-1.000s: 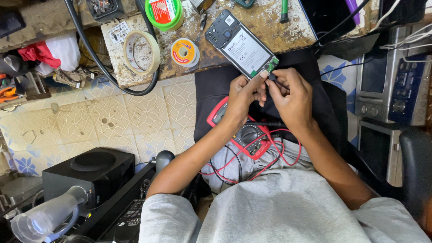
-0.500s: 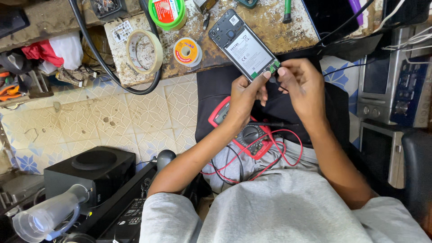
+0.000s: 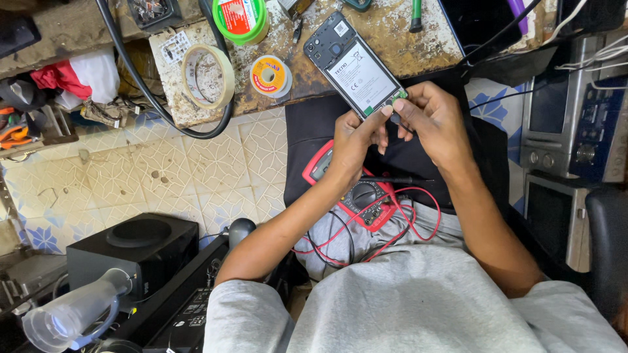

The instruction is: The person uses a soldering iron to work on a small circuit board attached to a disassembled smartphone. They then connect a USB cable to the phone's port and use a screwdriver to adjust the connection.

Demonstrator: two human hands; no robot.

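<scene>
Left hand (image 3: 353,140) steadies the opened phone (image 3: 356,65) while right hand (image 3: 435,121) pinches its lower edge; best kept braced on the counter (image 3: 418,52).

The opened phone (image 3: 358,64) shows glossy plastic and a smooth battery, lying on a rough, stained wooden bench (image 3: 405,46).

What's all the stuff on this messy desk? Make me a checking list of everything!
Surface: worn, stained bench; tiled floor below.
Job's things: opened phone, back cover off, lying on the bench edge.
Clutter: masking tape roll, yellow spool, green spool.
Grippers: left hand and right hand pinch the phone's lower end.
Cables: red and black leads from the red multimeter on the lap; thick black cable across the bench.
Surroundings: black speaker, stereo units.
</scene>
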